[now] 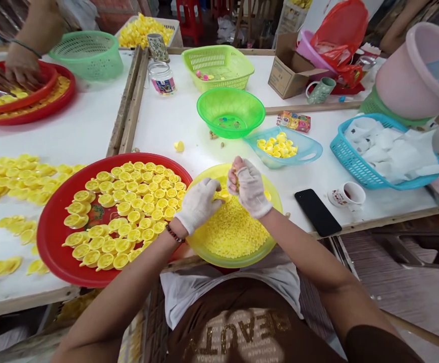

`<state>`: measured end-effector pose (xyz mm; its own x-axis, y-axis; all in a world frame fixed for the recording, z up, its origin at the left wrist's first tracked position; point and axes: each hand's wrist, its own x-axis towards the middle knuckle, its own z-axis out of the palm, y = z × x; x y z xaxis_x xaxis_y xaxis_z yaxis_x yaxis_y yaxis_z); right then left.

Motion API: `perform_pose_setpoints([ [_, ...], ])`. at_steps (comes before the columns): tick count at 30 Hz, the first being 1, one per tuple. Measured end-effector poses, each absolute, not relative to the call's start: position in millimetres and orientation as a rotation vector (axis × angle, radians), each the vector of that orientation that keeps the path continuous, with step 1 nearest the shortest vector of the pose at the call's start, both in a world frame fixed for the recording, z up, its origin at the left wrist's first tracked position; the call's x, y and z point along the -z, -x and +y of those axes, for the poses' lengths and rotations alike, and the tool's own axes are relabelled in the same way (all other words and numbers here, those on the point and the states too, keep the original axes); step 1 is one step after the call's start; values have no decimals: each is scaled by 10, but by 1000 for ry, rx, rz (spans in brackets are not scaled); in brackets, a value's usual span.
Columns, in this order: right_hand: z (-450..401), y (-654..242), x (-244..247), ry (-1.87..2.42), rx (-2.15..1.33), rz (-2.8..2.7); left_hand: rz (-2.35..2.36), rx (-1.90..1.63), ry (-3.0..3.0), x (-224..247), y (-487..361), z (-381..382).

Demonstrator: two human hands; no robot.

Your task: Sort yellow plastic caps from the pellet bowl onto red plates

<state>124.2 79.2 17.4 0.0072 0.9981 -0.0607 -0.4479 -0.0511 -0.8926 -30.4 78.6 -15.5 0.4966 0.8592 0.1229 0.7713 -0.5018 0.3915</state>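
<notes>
Pinching a small yellow piece (223, 195) just above the granules, the gloved left hand (200, 204) has its thumb and fingertips closed together on it. Right beside them, the gloved right hand (252, 187) has its fingers curled in toward the palm; a bit of yellow shows among them, but what they grip I cannot tell. Directly under both sets of fingers sits a yellow bowl (230, 261) of yellow granules (238, 233). Left of the fingers, a red tray (55, 237) carries many yellow cup-shaped pieces (128, 204), and more loose ones (22, 176) lie farther left on the table. Ahead of the fingers stands a green bowl (230, 103); ahead and to the right, a light blue dish (310, 151) holds more yellow pieces. Right of the fingers lie a black phone (318, 212) and, past it, a white cup (355, 195). Well off, ahead and left, another person's hands (24, 68) work over a red basket (49, 88).
</notes>
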Motion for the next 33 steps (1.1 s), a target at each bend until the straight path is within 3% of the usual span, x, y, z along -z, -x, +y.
perform_pose_setpoints([
  [8,1117,-1043,38,928,-1234,-906,1406,-782,-2308,306,409,689],
  [19,636,-1473,-124,1076,-1286,-1045,1502,-254,-2550,140,147,812],
  [26,562,-1485,-56,1343,-928,-1747,1457,-480,-2365,132,212,619],
  [33,381,-1616,-186,1349,-1086,-1560,1366,-704,-2262,160,358,552],
])
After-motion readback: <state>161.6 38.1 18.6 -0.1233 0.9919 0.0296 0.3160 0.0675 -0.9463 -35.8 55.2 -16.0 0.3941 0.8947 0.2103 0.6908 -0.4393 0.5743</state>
